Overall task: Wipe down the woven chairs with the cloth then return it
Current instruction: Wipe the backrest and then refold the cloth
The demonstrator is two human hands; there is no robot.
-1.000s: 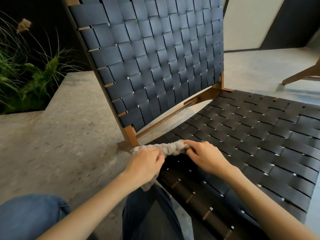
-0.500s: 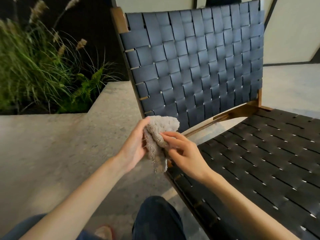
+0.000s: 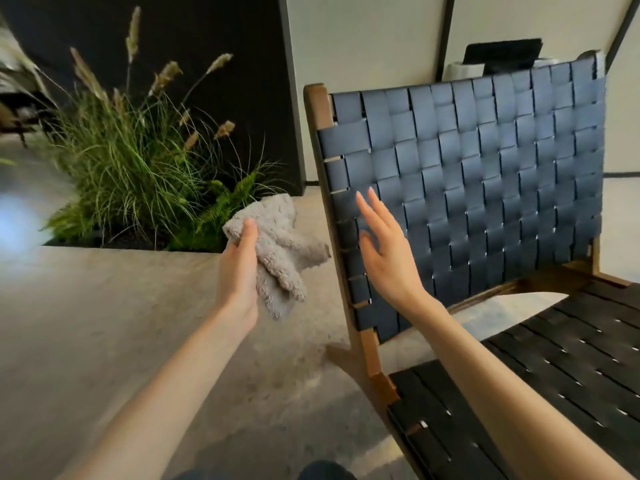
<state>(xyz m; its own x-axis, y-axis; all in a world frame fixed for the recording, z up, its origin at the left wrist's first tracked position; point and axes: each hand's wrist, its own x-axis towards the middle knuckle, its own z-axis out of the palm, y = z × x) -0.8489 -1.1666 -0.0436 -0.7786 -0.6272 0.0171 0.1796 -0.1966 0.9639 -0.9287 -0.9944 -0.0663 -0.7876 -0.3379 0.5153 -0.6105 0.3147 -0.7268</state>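
Left hand (image 3: 239, 271) now carries the cloth (image 3: 280, 251) alone, thumb clamped over its upper fold while the rest hangs in loose lobes. It sits just left of centre in the frame, close beside the chair (image 3: 367, 346) but not touching it. A second ago both hands had the cloth bunched on the seat's near corner, and half a second ago both were lifting it. Since then the right hand (image 3: 384, 251) has let go and stands open, fingers straight, in front of the lower left of the woven backrest (image 3: 485, 174) (whether it touches the straps I cannot tell). I read this as the pass over the seat (image 3: 554, 375) ending and the backrest coming next, with the cloth's return some way off. The cloth is pale grey-beige, thick and nubbly like terry, crumpled rather than folded, with no stain visible. The backrest's dark blue straps lie flat and faintly glossy between brown wooden rails.
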